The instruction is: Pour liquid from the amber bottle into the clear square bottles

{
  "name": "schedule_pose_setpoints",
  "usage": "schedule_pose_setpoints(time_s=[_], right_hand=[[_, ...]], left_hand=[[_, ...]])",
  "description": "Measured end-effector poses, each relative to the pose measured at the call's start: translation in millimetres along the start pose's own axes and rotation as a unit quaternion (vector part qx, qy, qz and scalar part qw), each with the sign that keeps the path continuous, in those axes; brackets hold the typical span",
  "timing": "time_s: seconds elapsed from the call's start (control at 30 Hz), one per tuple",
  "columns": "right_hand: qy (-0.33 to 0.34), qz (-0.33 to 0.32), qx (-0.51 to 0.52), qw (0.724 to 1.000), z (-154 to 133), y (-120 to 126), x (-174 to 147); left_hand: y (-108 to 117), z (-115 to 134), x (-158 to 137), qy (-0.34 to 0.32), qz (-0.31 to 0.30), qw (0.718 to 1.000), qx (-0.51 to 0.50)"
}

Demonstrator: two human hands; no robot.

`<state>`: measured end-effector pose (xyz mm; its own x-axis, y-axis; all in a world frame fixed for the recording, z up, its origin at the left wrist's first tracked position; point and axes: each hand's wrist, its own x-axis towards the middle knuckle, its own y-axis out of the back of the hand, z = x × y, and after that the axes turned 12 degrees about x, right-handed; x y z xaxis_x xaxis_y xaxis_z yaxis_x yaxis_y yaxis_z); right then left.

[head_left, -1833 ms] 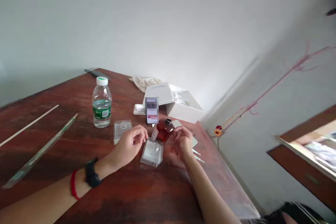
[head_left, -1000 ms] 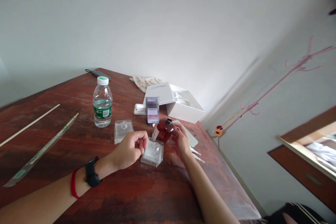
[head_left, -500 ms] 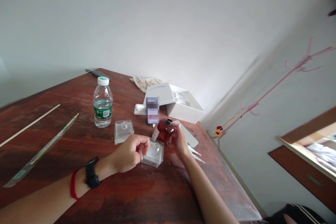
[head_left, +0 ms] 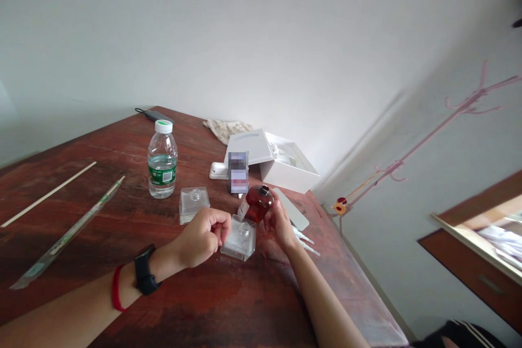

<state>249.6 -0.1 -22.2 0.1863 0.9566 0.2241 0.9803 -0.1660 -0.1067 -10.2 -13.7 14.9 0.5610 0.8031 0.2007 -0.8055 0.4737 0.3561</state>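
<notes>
My right hand (head_left: 281, 225) grips an amber bottle (head_left: 260, 205) from its right side. The bottle has a white label, an uncapped dark neck, and a slight tilt. Just in front of it, a square clear glass bottle (head_left: 237, 239) with a short round neck rests on the table. My left hand (head_left: 206, 236) is at that glass bottle's left edge, fingers curled together. Whatever they hold, if anything, is hidden. Behind the left hand is a second square glass bottle (head_left: 194, 204).
A water bottle (head_left: 162, 166) with a green label stands left on the wooden table (head_left: 196, 304). Further left lie a thin stick (head_left: 49, 194) and a wrapped stick (head_left: 71, 234). A phone (head_left: 238, 173), white box (head_left: 285, 174), cloth (head_left: 227, 130) and white droppers (head_left: 305, 240) are around the amber bottle.
</notes>
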Motion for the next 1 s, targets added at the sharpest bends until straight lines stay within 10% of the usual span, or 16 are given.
schedule_pose_setpoints(time_s=[0.6,1.0], right_hand=[[0.037,0.000,0.018,0.999,-4.6,-8.8,-3.9],[0.029,-0.050,0.019,0.998,-6.7,-14.5,-7.3]], left_hand=[[-12.3,-10.9,4.7,-0.009,0.080,0.993,0.087],[-11.3,-11.9,-4.2,-0.012,-0.079,0.991,0.108]])
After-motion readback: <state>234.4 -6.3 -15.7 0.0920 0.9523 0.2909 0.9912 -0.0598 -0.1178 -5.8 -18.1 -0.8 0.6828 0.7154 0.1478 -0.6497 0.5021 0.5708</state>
